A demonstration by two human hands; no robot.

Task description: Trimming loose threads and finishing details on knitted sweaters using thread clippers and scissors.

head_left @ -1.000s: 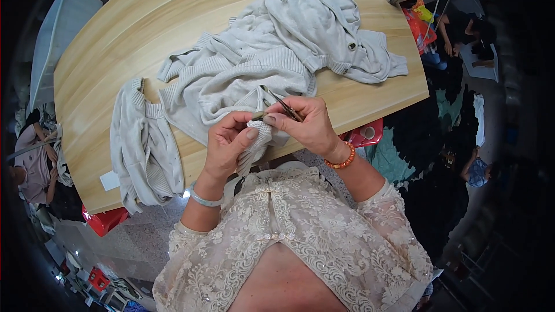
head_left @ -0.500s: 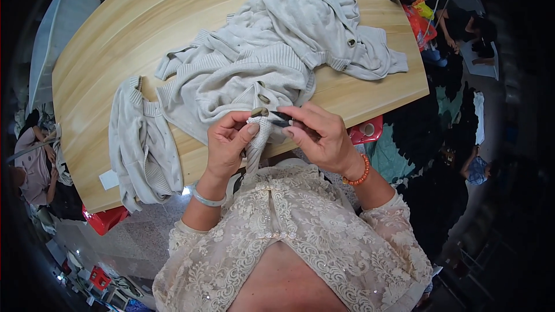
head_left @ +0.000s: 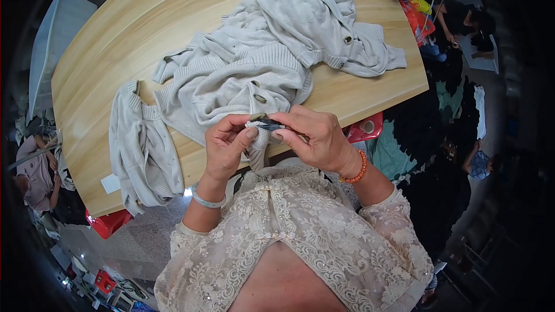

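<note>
A light grey knitted cardigan point(head_left: 231, 86) lies bunched across the table, its button band drawn up over the near edge. Between thumb and fingers, my left hand point(head_left: 224, 147) pinches the ribbed end of that band, close to a dark olive button point(head_left: 258, 117). Another such button point(head_left: 260, 99) shows just beyond. My right hand point(head_left: 321, 138) is closed around small black thread snips point(head_left: 270, 125), whose tip points left and lies against the knit by the pinched button. Fingers cover part of the snips, so whether the blades touch a thread is hidden.
More grey knitwear point(head_left: 303, 14) lies at the far side of the wooden table point(head_left: 144, 29), and another grey garment point(head_left: 147, 156) at its left. A white paper point(head_left: 110, 183) sits by the left edge. Right of the table, a red stool point(head_left: 376, 122) holds a cup. People sit at both sides.
The snips have moved slightly left and now lie across the knit at the pinched button. My right hand has come closer to my left, which keeps its pinch.
</note>
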